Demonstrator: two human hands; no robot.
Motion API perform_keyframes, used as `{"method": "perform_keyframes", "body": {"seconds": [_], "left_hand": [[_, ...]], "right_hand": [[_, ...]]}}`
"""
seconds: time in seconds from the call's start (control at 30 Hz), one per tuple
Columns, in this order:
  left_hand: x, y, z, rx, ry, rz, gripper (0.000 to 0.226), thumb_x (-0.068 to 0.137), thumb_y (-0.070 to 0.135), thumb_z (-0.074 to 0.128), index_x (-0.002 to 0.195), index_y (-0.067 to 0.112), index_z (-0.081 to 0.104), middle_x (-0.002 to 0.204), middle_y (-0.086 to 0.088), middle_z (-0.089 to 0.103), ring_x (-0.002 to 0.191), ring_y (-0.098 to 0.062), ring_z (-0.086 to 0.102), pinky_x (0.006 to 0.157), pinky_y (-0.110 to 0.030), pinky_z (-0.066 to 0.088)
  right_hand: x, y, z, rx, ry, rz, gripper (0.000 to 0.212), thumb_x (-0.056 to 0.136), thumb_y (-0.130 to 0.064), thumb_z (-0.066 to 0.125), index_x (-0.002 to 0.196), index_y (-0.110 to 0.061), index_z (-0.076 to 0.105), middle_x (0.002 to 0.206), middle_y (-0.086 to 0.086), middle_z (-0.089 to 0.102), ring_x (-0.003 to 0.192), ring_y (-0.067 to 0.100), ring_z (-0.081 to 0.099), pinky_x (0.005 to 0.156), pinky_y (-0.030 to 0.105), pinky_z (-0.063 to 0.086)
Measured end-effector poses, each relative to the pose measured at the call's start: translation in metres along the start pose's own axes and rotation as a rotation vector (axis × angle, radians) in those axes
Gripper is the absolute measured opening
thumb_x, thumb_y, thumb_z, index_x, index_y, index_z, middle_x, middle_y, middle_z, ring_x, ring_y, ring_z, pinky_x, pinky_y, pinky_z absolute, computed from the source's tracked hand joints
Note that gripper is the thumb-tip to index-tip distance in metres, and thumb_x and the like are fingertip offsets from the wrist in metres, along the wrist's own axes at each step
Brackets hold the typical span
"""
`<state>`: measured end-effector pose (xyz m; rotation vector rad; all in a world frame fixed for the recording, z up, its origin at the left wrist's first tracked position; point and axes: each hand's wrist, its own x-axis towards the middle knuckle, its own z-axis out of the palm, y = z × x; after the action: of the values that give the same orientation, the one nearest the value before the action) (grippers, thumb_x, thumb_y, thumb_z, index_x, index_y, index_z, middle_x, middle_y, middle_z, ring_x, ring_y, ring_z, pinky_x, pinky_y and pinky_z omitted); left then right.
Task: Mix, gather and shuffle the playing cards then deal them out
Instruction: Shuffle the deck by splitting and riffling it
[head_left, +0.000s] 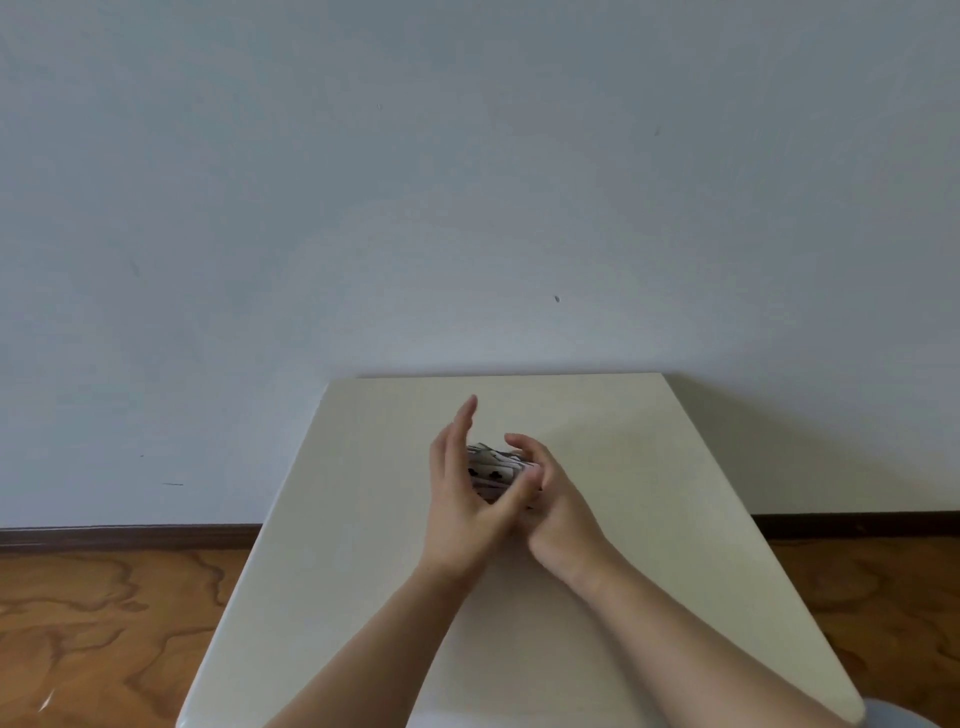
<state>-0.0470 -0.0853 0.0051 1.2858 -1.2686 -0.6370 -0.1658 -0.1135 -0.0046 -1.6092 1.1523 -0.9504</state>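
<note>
**Paper stack squared between two hands**

Fingers (522, 446) of the right hand (556, 506) were curled round the loose white, black-pipped playing cards (493, 467), clamped on them. Left hand (457, 499) fingers (464, 423) stood straight and together, flat against the stack's side. Cards sat mid-table; resting or lifted, could not tell. Best done by pressing edges flush before shuffling. Count: two hands, one stack (cards uncountable), one cream rectangular table (649, 519).

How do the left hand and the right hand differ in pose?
The left hand has straight fingers; the right hand has curled fingers. The left hand stands on edge left of the cards; the right hand wraps over their right side. Both meet at the cards.
</note>
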Motion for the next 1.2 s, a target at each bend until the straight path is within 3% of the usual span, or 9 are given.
{"method": "perform_keyframes", "body": {"seconds": [0.1, 0.27, 0.43, 0.57, 0.77, 0.93, 1.03, 1.13, 1.2], "left_hand": [[0.007, -0.007, 0.004, 0.173, 0.016, 0.070, 0.081, 0.067, 0.052, 0.080, 0.139, 0.042, 0.044, 0.134, 0.008, 0.040, 0.122, -0.005, 0.047, 0.101, -0.022, 0.041], [0.017, -0.008, -0.001, 0.030, 0.204, -0.146, 0.050, 0.076, 0.052, 0.069, 0.119, 0.059, 0.044, 0.125, 0.010, 0.052, 0.102, 0.013, 0.054, 0.075, -0.017, 0.046], [0.012, -0.009, 0.009, 0.198, 0.100, -0.009, 0.074, 0.059, 0.060, 0.078, 0.124, 0.046, 0.046, 0.137, 0.018, 0.029, 0.126, 0.000, 0.042, 0.096, -0.015, 0.040], [0.023, -0.003, 0.006, 0.059, 0.275, -0.154, 0.052, 0.071, 0.056, 0.067, 0.115, 0.045, 0.044, 0.123, 0.011, 0.045, 0.096, 0.019, 0.052, 0.065, -0.006, 0.043], [0.028, -0.003, 0.002, -0.147, 0.213, -0.332, 0.036, 0.073, 0.071, 0.054, 0.097, 0.043, 0.058, 0.106, 0.005, 0.060, 0.095, -0.010, 0.063, 0.074, -0.027, 0.045], [0.024, -0.003, 0.008, 0.205, 0.067, -0.128, 0.079, 0.059, 0.061, 0.073, 0.127, 0.038, 0.041, 0.125, 0.014, 0.041, 0.119, -0.005, 0.049, 0.094, -0.025, 0.045], [0.026, -0.001, 0.003, 0.126, 0.171, -0.181, 0.059, 0.072, 0.057, 0.069, 0.123, 0.049, 0.041, 0.120, 0.008, 0.051, 0.098, 0.002, 0.059, 0.077, -0.031, 0.052], [0.032, -0.002, -0.005, -0.070, 0.291, -0.321, 0.028, 0.078, 0.061, 0.055, 0.102, 0.046, 0.060, 0.120, 0.007, 0.048, 0.082, 0.014, 0.058, 0.073, -0.024, 0.046], [0.032, -0.004, -0.009, -0.069, 0.289, -0.336, 0.036, 0.074, 0.068, 0.054, 0.093, 0.039, 0.065, 0.119, 0.012, 0.047, 0.090, 0.013, 0.057, 0.077, -0.022, 0.044]], "right_hand": [[0.001, 0.002, 0.000, -0.005, 0.045, -0.023, 0.053, 0.079, -0.012, 0.066, 0.128, -0.029, 0.053, 0.131, 0.002, 0.059, 0.116, 0.014, 0.062, 0.103, 0.039, 0.049], [0.004, -0.001, -0.003, -0.149, 0.110, -0.045, 0.050, 0.078, -0.017, 0.072, 0.124, -0.029, 0.060, 0.116, -0.010, 0.068, 0.105, 0.005, 0.065, 0.090, 0.025, 0.053], [0.003, 0.000, 0.001, -0.127, 0.092, -0.090, 0.047, 0.080, -0.014, 0.070, 0.123, -0.028, 0.060, 0.121, -0.008, 0.064, 0.109, 0.002, 0.062, 0.094, 0.016, 0.048], [0.004, 0.002, -0.002, -0.171, 0.157, -0.122, 0.052, 0.076, -0.007, 0.076, 0.123, -0.025, 0.063, 0.117, -0.007, 0.065, 0.108, 0.006, 0.063, 0.094, 0.021, 0.049], [0.004, 0.002, -0.001, -0.192, 0.109, -0.103, 0.050, 0.079, -0.013, 0.075, 0.125, -0.025, 0.060, 0.117, -0.008, 0.066, 0.107, 0.007, 0.062, 0.092, 0.021, 0.049], [0.003, 0.003, 0.001, -0.160, 0.088, -0.074, 0.042, 0.082, -0.017, 0.074, 0.120, -0.024, 0.060, 0.115, -0.008, 0.065, 0.104, 0.006, 0.065, 0.086, 0.017, 0.051], [0.004, 0.003, 0.001, -0.169, 0.133, -0.123, 0.042, 0.082, -0.010, 0.073, 0.121, -0.022, 0.062, 0.116, -0.008, 0.066, 0.105, 0.003, 0.063, 0.083, 0.002, 0.043], [0.004, 0.002, 0.000, -0.192, 0.132, -0.149, 0.046, 0.080, -0.008, 0.073, 0.123, -0.023, 0.063, 0.116, -0.008, 0.066, 0.106, 0.005, 0.062, 0.088, 0.007, 0.043], [0.004, 0.003, 0.001, -0.207, 0.131, -0.162, 0.045, 0.079, -0.007, 0.073, 0.120, -0.024, 0.064, 0.114, -0.008, 0.066, 0.105, 0.007, 0.062, 0.087, 0.009, 0.044]]}}
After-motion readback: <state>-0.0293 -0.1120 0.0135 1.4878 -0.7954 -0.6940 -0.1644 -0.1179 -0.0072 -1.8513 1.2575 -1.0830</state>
